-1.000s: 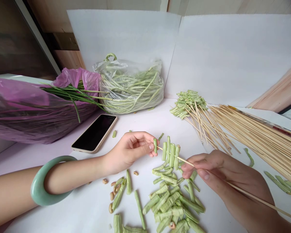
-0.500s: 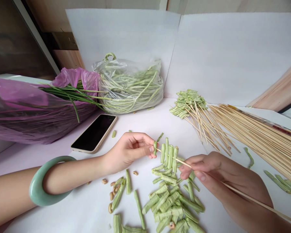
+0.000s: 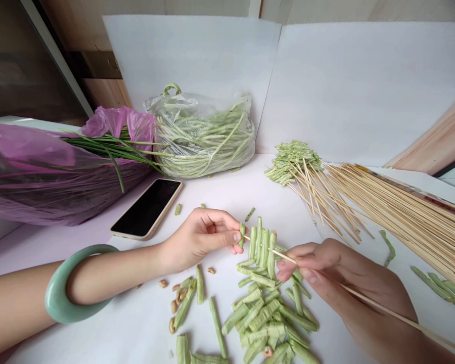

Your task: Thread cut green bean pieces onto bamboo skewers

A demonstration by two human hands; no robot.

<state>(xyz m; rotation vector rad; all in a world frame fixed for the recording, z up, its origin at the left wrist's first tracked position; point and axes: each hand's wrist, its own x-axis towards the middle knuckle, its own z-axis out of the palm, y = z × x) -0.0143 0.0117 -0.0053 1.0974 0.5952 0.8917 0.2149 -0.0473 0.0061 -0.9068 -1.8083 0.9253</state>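
Between the thumb and fingers of my left hand (image 3: 208, 236) is a short green bean piece (image 3: 242, 235), with the skewer's tip at it. My right hand (image 3: 349, 283) pinches the thin wooden skewer (image 3: 367, 298), which runs back under the palm toward the lower right. Several upright bean pieces (image 3: 264, 247) are threaded side by side on the skewer between my hands. Below them lies a pile of cut bean pieces (image 3: 263, 316) on the white surface. A green bangle (image 3: 56, 293) circles my left wrist.
At the back stand a clear bag of long beans (image 3: 208, 136) and a purple bag (image 3: 60, 172) with green stalks. A phone (image 3: 147, 208) lies left. Filled skewers (image 3: 298, 159) and a bundle of bare skewers (image 3: 402, 217) lie right. Small brown seeds (image 3: 173, 306) are scattered near the pile.
The hands stay almost in place; the left has dropped very slightly. The bean piece is still at the skewer's tip, and the threaded pieces have shifted slightly left.
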